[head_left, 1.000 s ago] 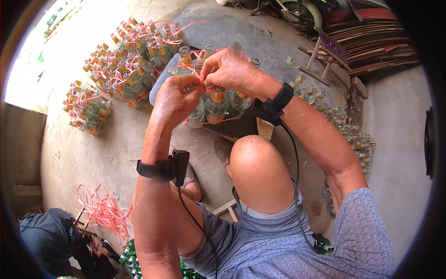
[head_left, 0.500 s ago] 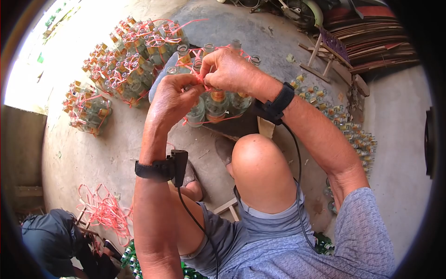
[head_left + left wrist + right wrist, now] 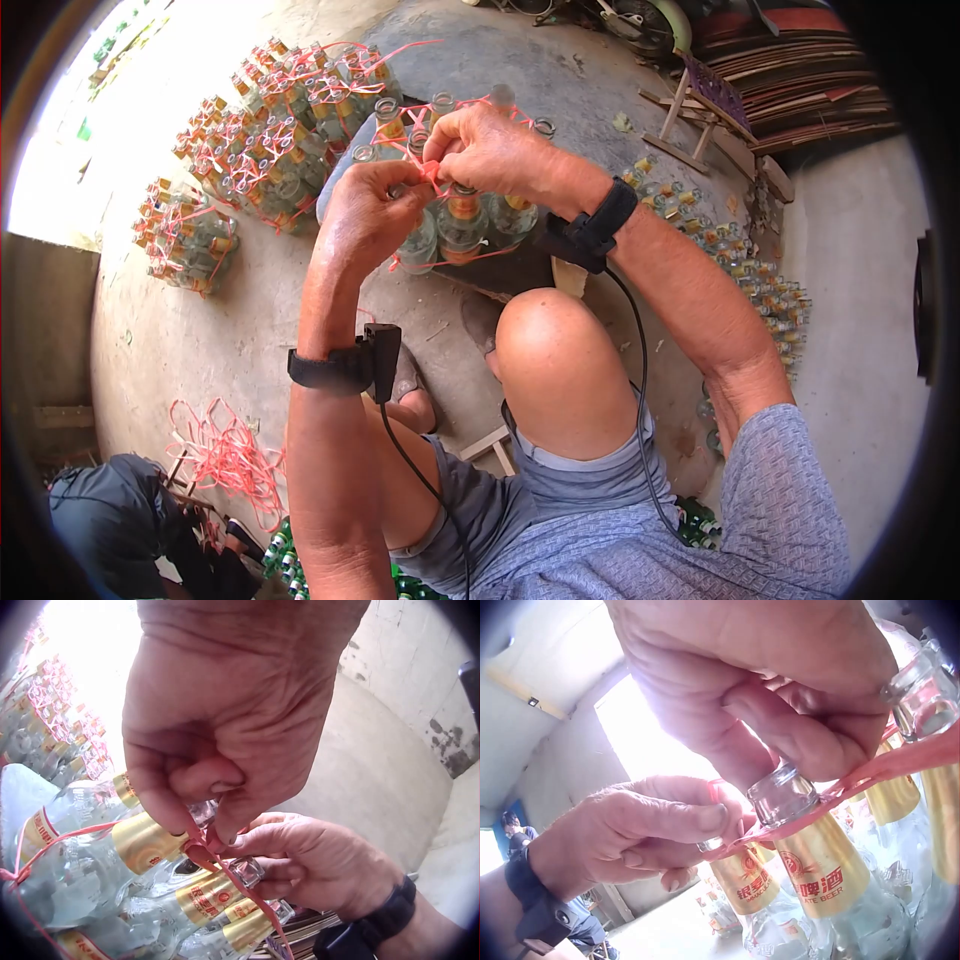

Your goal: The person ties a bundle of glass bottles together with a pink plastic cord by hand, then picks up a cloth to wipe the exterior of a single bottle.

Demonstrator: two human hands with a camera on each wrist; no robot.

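Note:
A cluster of clear glass beer bottles [image 3: 463, 232] with gold neck labels stands in front of the person, bound by pink-red plastic twine [image 3: 900, 761]. Over the near bottle necks, my left hand [image 3: 372, 208] pinches the twine between thumb and forefinger. Right beside it, my right hand [image 3: 498, 152] also pinches the twine, its fingers bent close over a bottle mouth [image 3: 782, 796]. Fingertips of both hands nearly meet at a small twist of twine [image 3: 201, 844] in the left wrist view. Part of that twist is hidden behind the fingers.
Bundles of tied bottles [image 3: 270, 150] stand at the left on the concrete floor. Loose bottles [image 3: 735, 250] line the right side. A tangle of pink twine [image 3: 225, 455] lies lower left, near another person [image 3: 110, 520]. A small wooden stool [image 3: 700, 110] stands upper right.
Both hands stay at the same bottle necks with small finger movements. A short loop of twine now shows more plainly between the fingertips. The bottles sit slightly further left in the head view.

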